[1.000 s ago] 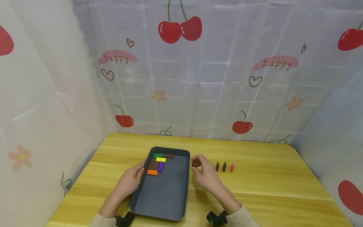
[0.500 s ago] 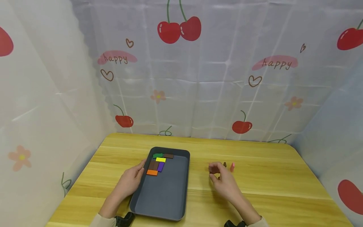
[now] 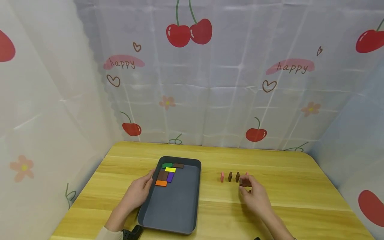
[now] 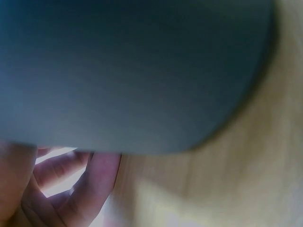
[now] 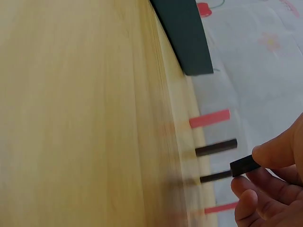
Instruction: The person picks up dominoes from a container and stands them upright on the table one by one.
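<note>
My left hand (image 3: 136,193) holds the left side of a dark grey tray (image 3: 168,213); its fingers (image 4: 102,175) meet the tray's edge in the left wrist view. My right hand (image 3: 256,196) pinches a dark domino (image 5: 244,165) between thumb and fingers, above the table. Standing upright in a row beside that hand are a pink domino (image 3: 222,177), a brown domino (image 3: 230,176), another brown domino (image 3: 237,177) and a second pink domino (image 3: 247,173), which the right hand partly hides in the head view.
Inside the tray's far left corner lie flat dominoes: green (image 3: 167,165), brown (image 3: 178,165), yellow (image 3: 170,170), purple (image 3: 170,177), orange (image 3: 161,183) and more brown. A cherry-print curtain (image 3: 210,110) encloses the wooden table (image 3: 285,190) at back and sides.
My right hand has moved rightward along the row, the dark domino still pinched, uncovering the left pink domino and partly covering the right one. The left hand and tray stay put.
</note>
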The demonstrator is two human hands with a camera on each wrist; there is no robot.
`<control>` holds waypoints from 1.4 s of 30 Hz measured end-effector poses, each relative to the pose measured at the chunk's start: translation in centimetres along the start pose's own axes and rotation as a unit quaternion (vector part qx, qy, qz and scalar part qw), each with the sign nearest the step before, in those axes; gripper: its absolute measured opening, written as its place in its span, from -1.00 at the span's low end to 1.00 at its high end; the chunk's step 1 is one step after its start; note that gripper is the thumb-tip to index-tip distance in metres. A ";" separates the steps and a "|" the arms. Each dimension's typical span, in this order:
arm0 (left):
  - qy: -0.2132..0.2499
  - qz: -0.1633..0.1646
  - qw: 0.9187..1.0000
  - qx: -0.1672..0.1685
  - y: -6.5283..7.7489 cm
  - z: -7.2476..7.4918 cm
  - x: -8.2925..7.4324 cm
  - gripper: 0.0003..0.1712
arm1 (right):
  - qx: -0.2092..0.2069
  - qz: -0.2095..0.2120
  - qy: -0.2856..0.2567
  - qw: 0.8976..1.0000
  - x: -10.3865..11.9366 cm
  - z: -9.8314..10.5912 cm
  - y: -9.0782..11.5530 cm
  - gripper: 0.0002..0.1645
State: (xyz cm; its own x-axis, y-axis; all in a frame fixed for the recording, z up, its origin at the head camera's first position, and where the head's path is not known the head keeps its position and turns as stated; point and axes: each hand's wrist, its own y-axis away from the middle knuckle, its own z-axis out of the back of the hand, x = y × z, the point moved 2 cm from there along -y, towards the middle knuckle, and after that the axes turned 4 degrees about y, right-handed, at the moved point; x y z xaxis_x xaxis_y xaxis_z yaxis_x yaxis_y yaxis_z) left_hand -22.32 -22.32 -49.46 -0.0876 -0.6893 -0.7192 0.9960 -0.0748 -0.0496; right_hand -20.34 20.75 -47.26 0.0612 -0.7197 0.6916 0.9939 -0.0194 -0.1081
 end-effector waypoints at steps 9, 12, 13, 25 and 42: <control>-0.005 0.001 1.000 -0.005 0.2 0.0 0.0 -0.42 | -0.028 -0.010 0.007 1.000 -1.9 2.1 -0.5 -0.62; -0.005 0.004 1.000 -0.001 0.1 0.0 0.0 -0.42 | -0.036 -0.009 0.010 0.999 -2.3 2.5 -0.7 -0.61; -0.003 0.008 1.000 0.000 0.1 0.0 0.0 -0.42 | -0.038 -0.009 0.010 0.999 -2.5 2.6 -0.7 -0.61; 0.005 0.008 1.000 0.002 0.0 -0.1 0.0 -0.42 | -0.048 -0.015 0.000 0.999 -5.2 2.4 -2.3 -0.61; 0.001 0.010 1.000 0.001 0.0 -0.1 -0.1 -0.42 | -0.012 -0.055 -0.023 0.998 -6.4 1.8 -3.3 -0.57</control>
State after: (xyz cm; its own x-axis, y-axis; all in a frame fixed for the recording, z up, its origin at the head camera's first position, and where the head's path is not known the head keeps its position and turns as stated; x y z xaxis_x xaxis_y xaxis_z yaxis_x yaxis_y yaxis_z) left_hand -22.29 -22.21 -49.50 -0.0672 -0.6895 -0.7212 0.9975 -0.0615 -0.0342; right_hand -23.86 26.70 -49.99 -0.0428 -0.6798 0.7321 0.9925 -0.1129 -0.0468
